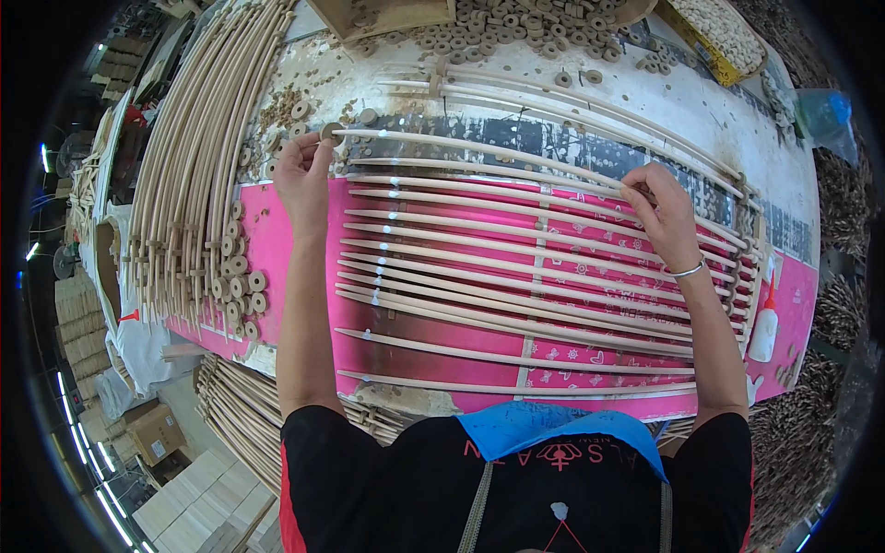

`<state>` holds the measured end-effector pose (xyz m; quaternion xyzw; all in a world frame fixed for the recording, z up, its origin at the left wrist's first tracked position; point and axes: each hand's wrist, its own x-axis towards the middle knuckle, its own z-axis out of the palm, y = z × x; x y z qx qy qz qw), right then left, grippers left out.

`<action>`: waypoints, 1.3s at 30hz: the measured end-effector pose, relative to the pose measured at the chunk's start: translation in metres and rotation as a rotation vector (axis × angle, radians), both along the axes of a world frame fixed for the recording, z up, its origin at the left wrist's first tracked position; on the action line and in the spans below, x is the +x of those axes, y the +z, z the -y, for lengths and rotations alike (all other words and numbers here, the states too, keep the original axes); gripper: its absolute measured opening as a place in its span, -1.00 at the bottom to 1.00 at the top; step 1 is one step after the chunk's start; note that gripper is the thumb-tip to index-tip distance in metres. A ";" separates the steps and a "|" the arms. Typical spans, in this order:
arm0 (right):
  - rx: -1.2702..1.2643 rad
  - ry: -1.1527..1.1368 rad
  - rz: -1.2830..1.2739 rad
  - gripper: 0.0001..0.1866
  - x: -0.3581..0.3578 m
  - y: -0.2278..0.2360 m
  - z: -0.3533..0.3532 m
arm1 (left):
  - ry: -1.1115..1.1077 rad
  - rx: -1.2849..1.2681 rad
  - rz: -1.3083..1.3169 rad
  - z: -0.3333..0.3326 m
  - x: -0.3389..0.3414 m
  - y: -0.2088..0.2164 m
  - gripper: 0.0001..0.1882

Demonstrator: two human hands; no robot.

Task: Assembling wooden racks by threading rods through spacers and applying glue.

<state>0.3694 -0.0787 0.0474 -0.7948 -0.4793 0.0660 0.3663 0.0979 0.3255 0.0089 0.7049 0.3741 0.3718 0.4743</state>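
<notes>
My left hand (303, 175) pinches a round brown ring with a centre hole (333, 132) at the left tip of a pale wooden rod (479, 148). Whether the tip has entered the hole I cannot make out. Toward that rod's right part, my right hand (662, 210) closes finger and thumb on it. Nearer to me lie several more rods (516, 273), side by side, with white dabs on them near their left ends. Their right ends rest by a rack-like row of brown pieces (737, 267).
Loose rings (244, 286) lie left of the rods, and more are heaped at the back (516, 26). A long bundle of rods (198, 138) fills the table's left. At the right stand a white glue bottle with red tip (764, 332) and a yellow box of pale pieces (724, 41).
</notes>
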 end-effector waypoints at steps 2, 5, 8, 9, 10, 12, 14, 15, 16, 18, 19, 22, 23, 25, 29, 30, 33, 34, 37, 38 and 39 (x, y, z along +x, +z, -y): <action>0.001 0.012 0.016 -0.89 0.000 0.000 0.000 | 0.026 0.047 -0.026 0.003 0.004 -0.002 -0.83; 0.007 0.039 0.048 -0.89 0.002 -0.001 0.001 | 0.048 0.111 -0.012 0.007 0.007 0.003 -0.84; 0.015 0.048 0.073 -0.89 0.001 0.000 0.000 | 0.021 0.166 -0.025 0.008 0.011 0.006 -0.85; 0.016 0.036 0.087 -0.89 0.001 0.000 0.000 | 0.017 0.165 -0.025 0.013 0.016 0.010 -0.85; 0.015 0.032 0.087 -0.89 0.000 0.001 -0.002 | 0.030 0.236 -0.079 0.022 0.021 0.013 -0.85; 0.041 0.039 0.126 -0.89 -0.003 0.003 -0.011 | 0.055 0.360 -0.171 0.033 0.026 0.013 -0.85; 0.047 0.028 0.129 -0.89 -0.004 0.004 -0.015 | 0.067 0.357 -0.168 0.035 0.028 0.013 -0.85; 0.051 0.017 0.133 -0.89 -0.003 0.004 -0.015 | 0.078 0.353 -0.165 0.037 0.030 0.013 -0.85; 0.050 0.015 0.133 -0.89 -0.003 0.003 -0.015 | 0.076 0.353 -0.165 0.038 0.031 0.014 -0.85; 0.072 0.015 0.110 -0.88 -0.002 0.002 -0.016 | 0.086 0.336 -0.176 0.041 0.031 0.018 -0.84; 0.072 0.014 0.109 -0.88 -0.002 0.002 -0.016 | 0.085 0.336 -0.177 0.042 0.031 0.018 -0.84; 0.064 0.009 0.103 -0.86 -0.003 0.003 -0.018 | 0.018 0.514 -0.233 0.046 0.034 0.017 -0.84; 0.060 0.008 0.132 -0.85 -0.002 0.003 -0.019 | 0.034 0.489 -0.226 0.047 0.034 0.018 -0.84; 0.052 0.002 0.164 -0.85 0.000 0.004 -0.020 | 0.046 0.463 -0.214 0.050 0.037 0.017 -0.84; 0.048 -0.043 0.215 -0.84 0.003 0.006 -0.021 | 0.034 0.484 -0.245 0.051 0.038 0.014 -0.83; 0.047 -0.043 0.259 -0.84 0.003 0.007 -0.022 | 0.040 0.492 -0.252 0.051 0.039 0.013 -0.83; 0.067 -0.050 0.336 -0.84 0.003 0.008 -0.024 | 0.052 0.457 -0.231 0.051 0.041 0.011 -0.84; 0.068 -0.049 0.336 -0.84 0.002 0.009 -0.024 | 0.052 0.458 -0.231 0.049 0.041 0.008 -0.84; 0.132 -0.039 0.455 -0.84 0.002 0.009 -0.023 | 0.002 0.170 -0.076 0.040 0.039 0.005 -0.73; 0.113 -0.049 0.371 -0.84 0.005 0.006 -0.020 | -0.046 0.249 -0.116 0.036 0.036 0.007 -0.65; 0.093 -0.059 0.289 -0.84 0.007 0.005 -0.017 | -0.095 0.327 -0.155 0.034 0.033 0.014 -0.58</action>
